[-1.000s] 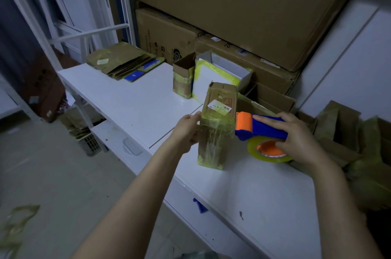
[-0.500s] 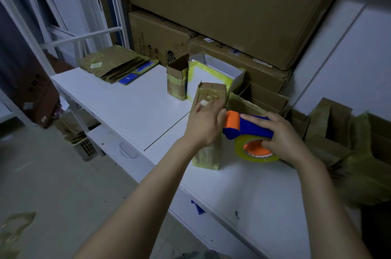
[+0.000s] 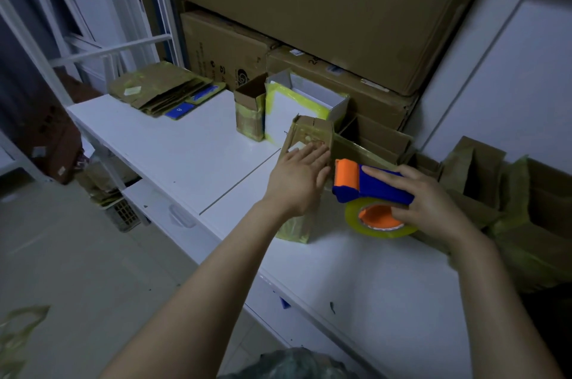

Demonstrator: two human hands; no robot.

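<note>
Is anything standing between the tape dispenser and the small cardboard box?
No object does. Only the left hand lies flat on the box, right beside the tape dispenser gripped by the right hand.

Small box on table; tape dispenser at right; open carton behind; flattened cartons far left.

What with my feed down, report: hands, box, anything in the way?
Left hand flat on upright box, fingers straight. Right hand grips tape dispenser, roller at box's side. Open cartons behind, not blocking.
</note>
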